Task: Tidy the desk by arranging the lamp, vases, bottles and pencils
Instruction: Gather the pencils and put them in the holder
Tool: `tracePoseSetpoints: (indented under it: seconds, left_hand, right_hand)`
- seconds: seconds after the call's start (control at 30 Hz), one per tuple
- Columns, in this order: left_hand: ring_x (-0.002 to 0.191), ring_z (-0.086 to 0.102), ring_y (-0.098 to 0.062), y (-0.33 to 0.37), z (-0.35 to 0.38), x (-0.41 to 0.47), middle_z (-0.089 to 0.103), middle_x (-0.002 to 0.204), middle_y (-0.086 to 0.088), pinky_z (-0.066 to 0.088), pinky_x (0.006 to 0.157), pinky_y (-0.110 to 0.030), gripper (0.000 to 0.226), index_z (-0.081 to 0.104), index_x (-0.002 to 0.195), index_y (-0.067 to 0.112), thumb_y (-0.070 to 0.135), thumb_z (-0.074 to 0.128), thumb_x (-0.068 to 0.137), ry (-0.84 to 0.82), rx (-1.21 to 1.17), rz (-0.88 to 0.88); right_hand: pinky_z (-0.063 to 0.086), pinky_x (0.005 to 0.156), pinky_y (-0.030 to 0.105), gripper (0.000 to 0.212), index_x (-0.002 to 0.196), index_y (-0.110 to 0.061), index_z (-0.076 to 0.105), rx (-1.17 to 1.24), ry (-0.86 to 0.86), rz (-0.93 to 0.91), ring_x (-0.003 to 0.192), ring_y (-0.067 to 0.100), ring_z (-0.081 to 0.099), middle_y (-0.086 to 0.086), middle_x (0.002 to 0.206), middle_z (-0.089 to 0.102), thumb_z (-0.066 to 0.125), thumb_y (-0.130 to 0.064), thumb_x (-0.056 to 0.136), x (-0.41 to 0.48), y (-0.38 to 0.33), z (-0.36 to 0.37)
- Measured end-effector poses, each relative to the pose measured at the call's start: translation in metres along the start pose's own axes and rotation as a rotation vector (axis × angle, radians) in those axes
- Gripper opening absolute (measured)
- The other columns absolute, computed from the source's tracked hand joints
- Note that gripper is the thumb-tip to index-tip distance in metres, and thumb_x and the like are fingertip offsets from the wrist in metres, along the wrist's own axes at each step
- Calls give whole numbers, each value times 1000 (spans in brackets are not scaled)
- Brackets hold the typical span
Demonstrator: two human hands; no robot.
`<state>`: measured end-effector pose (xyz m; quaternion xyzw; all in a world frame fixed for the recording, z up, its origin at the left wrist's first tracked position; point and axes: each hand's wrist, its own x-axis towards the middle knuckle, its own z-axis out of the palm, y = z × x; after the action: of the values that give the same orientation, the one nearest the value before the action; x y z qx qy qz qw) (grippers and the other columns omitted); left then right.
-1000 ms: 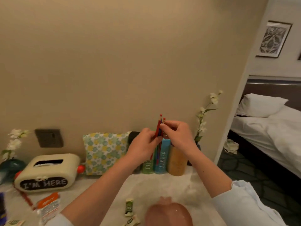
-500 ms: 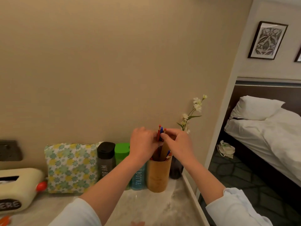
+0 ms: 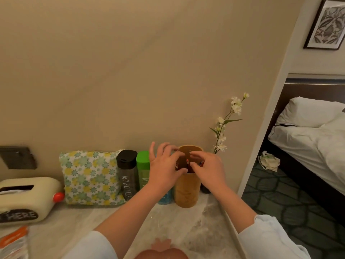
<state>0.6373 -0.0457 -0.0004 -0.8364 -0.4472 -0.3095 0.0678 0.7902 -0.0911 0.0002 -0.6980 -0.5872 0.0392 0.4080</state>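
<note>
The pencils (image 3: 187, 161) are down inside the cup (image 3: 186, 191), bottles (image 3: 127, 174) lined just left of it, a vase (image 3: 205, 190) at its right. The left hand (image 3: 166, 169) and right hand (image 3: 207, 169) curl over its mouth; whether either pinches a pencil, I can't tell. No lamp visible.

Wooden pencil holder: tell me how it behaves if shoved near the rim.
Likely stiff: the wooden pencil holder looks like a rigid cylinder. Tall and narrow with pencils inside, it may tip rather than slide. On the smooth desk, a low push would probably slide it.
</note>
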Motion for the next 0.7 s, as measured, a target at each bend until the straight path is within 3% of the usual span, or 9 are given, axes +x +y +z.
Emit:
tracePoseSetpoints:
  seconds: [0.07, 0.13, 0.3, 0.5, 0.7]
  left_hand:
    - [129, 36, -15, -3, -6, -9, 53, 121, 13, 0, 117, -47, 48, 60, 114, 37, 57, 70, 71, 23, -31, -13]
    - [123, 41, -15, -9, -14, -20, 54, 118, 12, 11, 116, -43, 45, 60, 113, 36, 53, 71, 73, 75, -84, -30]
    - [106, 50, -9, -40, -43, -58, 54, 109, 11, 45, 90, -32, 33, 63, 109, 29, 33, 73, 78, 192, -305, -154]
    - [101, 49, -7, -105, -90, -118, 50, 101, 11, 44, 80, -24, 18, 62, 98, 29, 30, 69, 82, 281, -246, -346]
    - [86, 50, -1, -192, -143, -191, 48, 95, 16, 45, 68, -24, 17, 54, 89, 35, 28, 67, 82, 327, -170, -587]
  right_hand:
    - [40, 106, 43, 35, 119, -35, 65, 22, 38, -9, 119, 14, 51, -9, 122, 64, 66, -27, 84, -8, -6, 0]
    - [44, 101, 37, 33, 114, -32, 66, 103, 95, -75, 115, 9, 51, -13, 115, 62, 66, -21, 83, -18, -18, 3]
    - [50, 85, 26, 26, 101, -32, 66, 305, 45, -219, 99, 3, 56, -23, 97, 61, 62, -12, 85, -44, -66, 27]
    - [43, 70, 9, 30, 92, -35, 65, 459, -121, -271, 87, -2, 60, -18, 92, 66, 60, -7, 84, -69, -143, 85]
    - [44, 64, 14, 21, 89, -32, 66, 544, -315, -337, 75, 3, 57, -15, 87, 64, 61, -12, 87, -105, -229, 161]
